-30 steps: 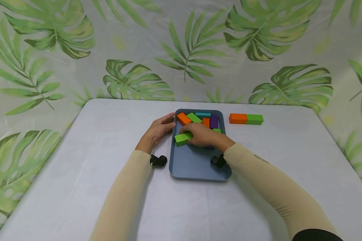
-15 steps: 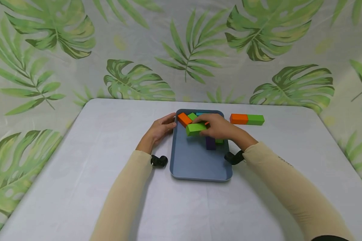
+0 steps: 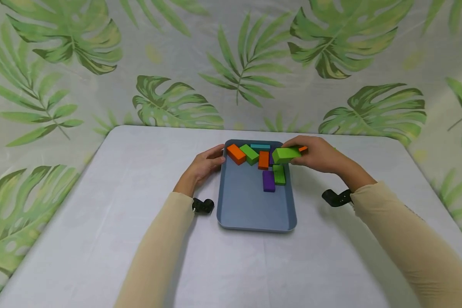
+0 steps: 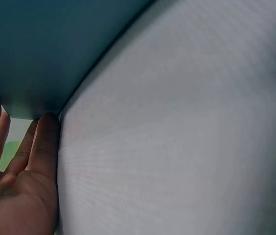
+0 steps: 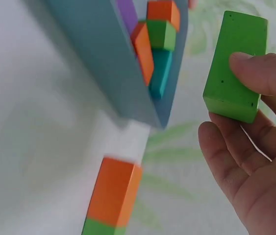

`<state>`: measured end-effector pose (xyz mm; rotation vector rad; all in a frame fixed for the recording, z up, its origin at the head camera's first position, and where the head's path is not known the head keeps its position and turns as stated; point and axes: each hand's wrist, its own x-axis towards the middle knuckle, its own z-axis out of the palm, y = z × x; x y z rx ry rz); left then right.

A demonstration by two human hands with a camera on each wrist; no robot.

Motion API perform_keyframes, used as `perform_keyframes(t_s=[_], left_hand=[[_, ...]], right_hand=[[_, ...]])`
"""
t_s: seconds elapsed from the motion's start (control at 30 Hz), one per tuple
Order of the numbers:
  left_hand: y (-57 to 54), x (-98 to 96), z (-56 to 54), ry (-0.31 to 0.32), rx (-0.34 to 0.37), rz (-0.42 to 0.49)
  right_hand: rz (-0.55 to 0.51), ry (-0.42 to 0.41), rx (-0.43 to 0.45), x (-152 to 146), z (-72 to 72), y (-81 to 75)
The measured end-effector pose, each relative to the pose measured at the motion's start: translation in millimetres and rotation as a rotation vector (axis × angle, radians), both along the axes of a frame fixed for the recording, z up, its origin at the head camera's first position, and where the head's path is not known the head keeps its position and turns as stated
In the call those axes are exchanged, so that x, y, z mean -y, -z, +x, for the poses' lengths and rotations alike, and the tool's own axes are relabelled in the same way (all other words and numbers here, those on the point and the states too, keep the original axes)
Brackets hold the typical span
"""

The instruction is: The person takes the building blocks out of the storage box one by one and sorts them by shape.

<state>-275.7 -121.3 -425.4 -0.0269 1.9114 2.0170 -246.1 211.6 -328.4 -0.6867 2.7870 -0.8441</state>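
- The tray (image 3: 254,214), blue-grey, lies on the bench (image 3: 146,179), with its long sides running away from the person; the bench's white cover shows all around it.
- The left hand (image 3: 204,166) lies just left of the tray near its far end; its fingers are unclenched and grasp nothing, their tips touching the tray's wall.
- The right hand (image 3: 319,154) is above the tray's right rim near the far end; its fingers grasp a green block (image 3: 286,155), thumb on one face and fingers beneath it.
- That block is raised over the tray's far right part, its end towards the left.
- In the tray's far left corner lies an orange block (image 3: 236,154), slanted, with a second green block (image 3: 249,154) slanted beside it.
- Along the tray's far wall is a teal block (image 3: 260,147); just nearer in the tray is a second orange block (image 3: 263,160).
- Beside that, towards the tray's right wall, a purple block (image 3: 271,159) is partly hidden by the held one.
- Near the middle of the tray's right wall lies a third green block (image 3: 279,176), with a second purple block (image 3: 268,181) at its left.
- Outside the tray, to its right, an orange piece (image 5: 112,191) and a green piece (image 5: 102,229) stand end to end, touching; from the head they are mostly hidden behind the right hand.
- Beyond the tray and bench hangs a leaf-printed cloth (image 3: 238,115).
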Motion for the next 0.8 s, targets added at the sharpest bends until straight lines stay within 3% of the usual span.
perform_keyframes(t_s=[0.4,0.8], left_hand=[[-2.1,-0.5,0.5,-0.008,0.006,-0.011],[-0.3,-0.7,-0.1,-0.003,0.008,-0.001]], right_hand=[[0.042,0.125,0.013,-56,0.9,2.5],[0.140,0.228,0.022,-116,-6.8,16.9]])
